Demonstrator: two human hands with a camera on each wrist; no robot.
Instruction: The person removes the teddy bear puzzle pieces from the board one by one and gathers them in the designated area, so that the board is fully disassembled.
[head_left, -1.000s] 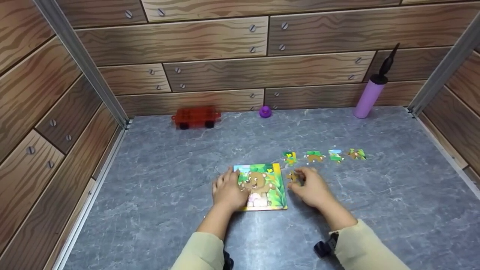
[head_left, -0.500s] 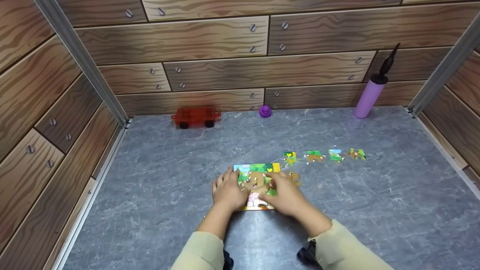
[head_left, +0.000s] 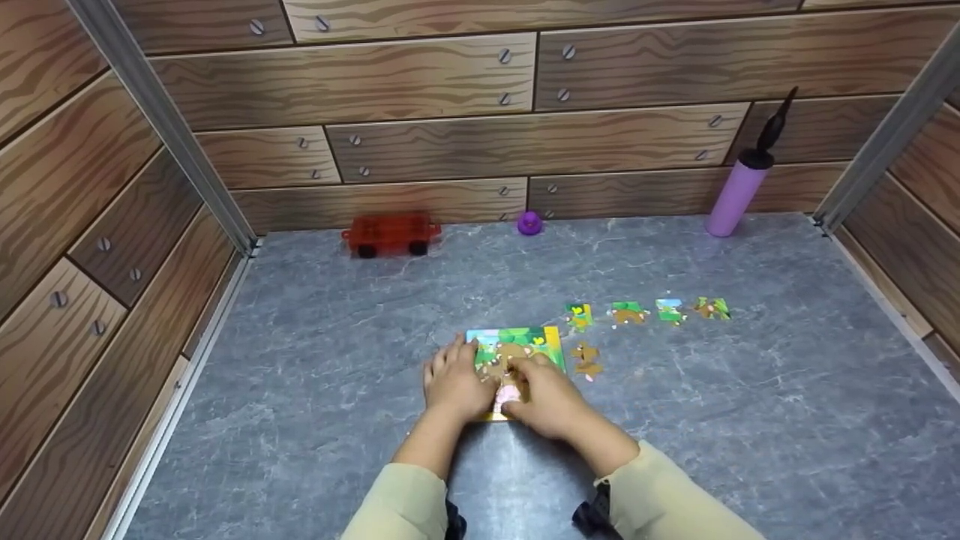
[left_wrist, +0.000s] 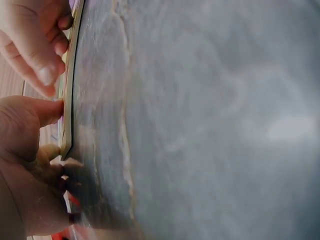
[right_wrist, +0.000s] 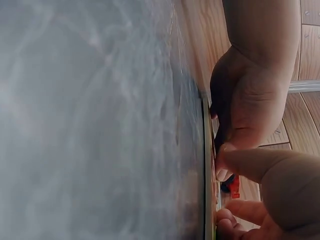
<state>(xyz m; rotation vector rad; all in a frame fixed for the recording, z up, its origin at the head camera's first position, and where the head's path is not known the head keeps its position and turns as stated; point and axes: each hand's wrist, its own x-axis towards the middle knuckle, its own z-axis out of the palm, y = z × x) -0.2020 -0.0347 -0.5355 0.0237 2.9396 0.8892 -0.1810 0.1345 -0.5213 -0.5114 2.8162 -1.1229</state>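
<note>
A square jigsaw puzzle (head_left: pixel 555 337) with a bear picture lies in front of me, partly covered by both hands. My left hand (head_left: pixel 456 382) rests over its left side, fingers spread and thumb on the pieces; the left wrist view shows that thumb (left_wrist: pixel 49 110) at the board's edge. Over the middle, my right hand (head_left: pixel 551 397) has thumb and fingers bent down onto the pieces, with a gap between them. I cannot tell whether it pinches a piece there. Just right of the board lies a loose brown puzzle piece (head_left: pixel 586 360).
Several more loose puzzle pieces (head_left: pixel 628 313) lie in a row beyond the board to the right. Along the back wall stand a red toy wagon (head_left: pixel 391 233), a small purple duck (head_left: pixel 529 223) and a purple hand pump (head_left: pixel 739 196). Wood-patterned walls (head_left: pixel 435 150) enclose the grey table.
My right hand has left the brown piece, now fully uncovered beside the board, and moved left onto the middle of the puzzle. The left hand has stayed in place.
</note>
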